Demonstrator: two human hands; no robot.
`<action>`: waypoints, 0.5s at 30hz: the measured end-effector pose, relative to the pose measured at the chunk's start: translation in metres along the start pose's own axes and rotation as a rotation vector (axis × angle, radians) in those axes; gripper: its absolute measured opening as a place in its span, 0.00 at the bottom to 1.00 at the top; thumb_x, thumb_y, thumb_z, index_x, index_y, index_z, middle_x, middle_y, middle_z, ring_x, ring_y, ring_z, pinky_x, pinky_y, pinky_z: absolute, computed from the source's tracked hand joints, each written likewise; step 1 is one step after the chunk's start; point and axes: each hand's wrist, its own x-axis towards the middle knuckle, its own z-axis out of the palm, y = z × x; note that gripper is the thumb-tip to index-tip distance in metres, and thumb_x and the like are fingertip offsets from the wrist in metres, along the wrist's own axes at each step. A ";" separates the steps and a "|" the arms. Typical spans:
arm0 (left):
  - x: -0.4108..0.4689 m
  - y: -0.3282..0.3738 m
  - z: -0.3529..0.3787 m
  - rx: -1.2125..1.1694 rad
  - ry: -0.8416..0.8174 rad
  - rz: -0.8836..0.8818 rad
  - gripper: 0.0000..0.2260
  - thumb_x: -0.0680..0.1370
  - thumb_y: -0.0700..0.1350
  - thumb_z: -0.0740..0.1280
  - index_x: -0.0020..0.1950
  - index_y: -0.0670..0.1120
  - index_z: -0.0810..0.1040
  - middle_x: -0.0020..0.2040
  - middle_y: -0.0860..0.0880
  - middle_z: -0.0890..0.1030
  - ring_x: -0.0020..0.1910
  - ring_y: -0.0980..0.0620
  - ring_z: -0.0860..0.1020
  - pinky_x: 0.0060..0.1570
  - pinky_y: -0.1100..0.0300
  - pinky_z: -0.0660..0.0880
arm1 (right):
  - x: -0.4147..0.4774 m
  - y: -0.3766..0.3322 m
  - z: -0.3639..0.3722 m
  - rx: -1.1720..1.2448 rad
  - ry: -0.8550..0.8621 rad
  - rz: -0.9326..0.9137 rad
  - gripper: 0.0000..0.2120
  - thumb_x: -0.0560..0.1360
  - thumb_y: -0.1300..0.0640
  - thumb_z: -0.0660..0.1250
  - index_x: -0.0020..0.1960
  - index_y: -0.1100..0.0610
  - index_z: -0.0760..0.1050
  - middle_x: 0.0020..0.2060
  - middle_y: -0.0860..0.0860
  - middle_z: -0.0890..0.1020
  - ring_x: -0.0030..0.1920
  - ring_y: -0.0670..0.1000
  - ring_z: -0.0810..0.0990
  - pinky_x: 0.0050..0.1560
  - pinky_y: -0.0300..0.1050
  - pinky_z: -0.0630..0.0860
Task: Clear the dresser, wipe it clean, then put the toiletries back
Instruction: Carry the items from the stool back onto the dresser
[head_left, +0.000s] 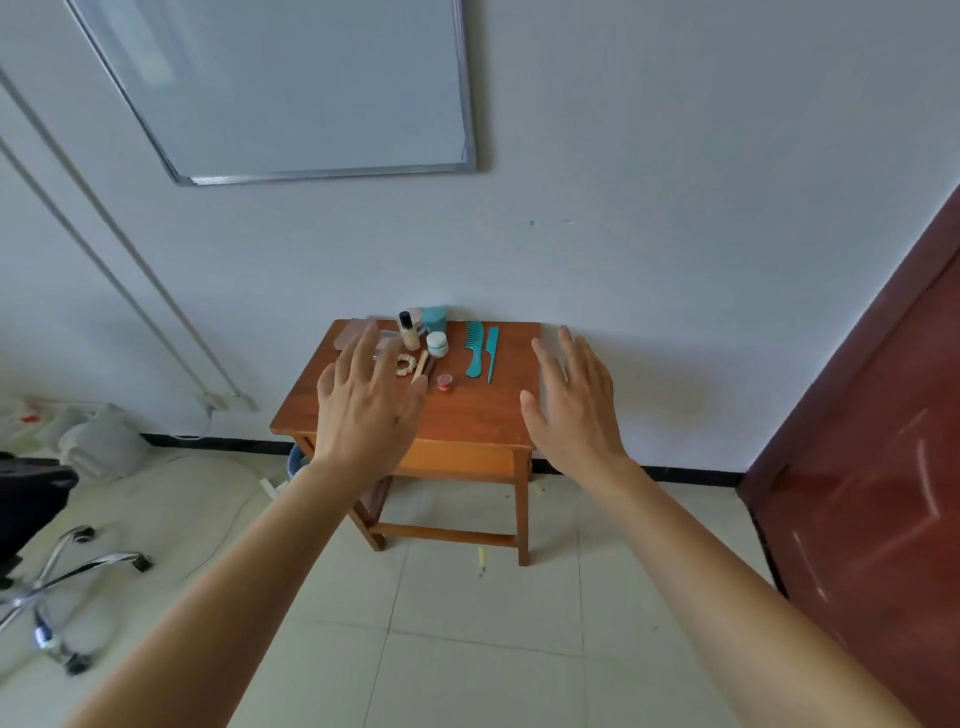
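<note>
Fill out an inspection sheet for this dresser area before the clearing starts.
Surface: wooden dresser, not yet cleared; right part of the top bare.
Job's things: wide comb, tail comb, white jar, teal tub, black-capped bottle, red pot, beaded band and brush, all on the top.
Clutter: pencil-like stick on the floor; white bags at left.
Hands: left hand and right hand open, fingers spread, holding nothing.
Cables: white cable on the floor by the wall.
Surroundings: whiteboard, dark red door, chair base.
</note>
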 end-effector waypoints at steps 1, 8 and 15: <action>0.015 -0.007 0.001 0.003 0.008 -0.021 0.24 0.82 0.58 0.54 0.76 0.52 0.60 0.79 0.47 0.56 0.78 0.46 0.53 0.73 0.43 0.54 | 0.020 -0.004 0.008 0.005 -0.014 -0.002 0.29 0.81 0.49 0.59 0.79 0.54 0.55 0.79 0.58 0.52 0.79 0.60 0.50 0.77 0.59 0.53; 0.092 -0.088 0.016 0.042 0.010 -0.112 0.25 0.81 0.59 0.54 0.76 0.51 0.59 0.79 0.46 0.56 0.78 0.45 0.53 0.74 0.43 0.53 | 0.127 -0.053 0.076 -0.016 -0.132 -0.121 0.29 0.81 0.46 0.57 0.79 0.52 0.53 0.80 0.56 0.49 0.79 0.57 0.47 0.78 0.58 0.51; 0.201 -0.184 0.055 0.042 -0.080 -0.109 0.27 0.81 0.62 0.49 0.78 0.51 0.56 0.80 0.47 0.52 0.78 0.45 0.51 0.75 0.43 0.52 | 0.229 -0.088 0.144 -0.076 -0.168 -0.092 0.28 0.82 0.47 0.58 0.78 0.52 0.55 0.80 0.56 0.49 0.79 0.58 0.47 0.77 0.52 0.48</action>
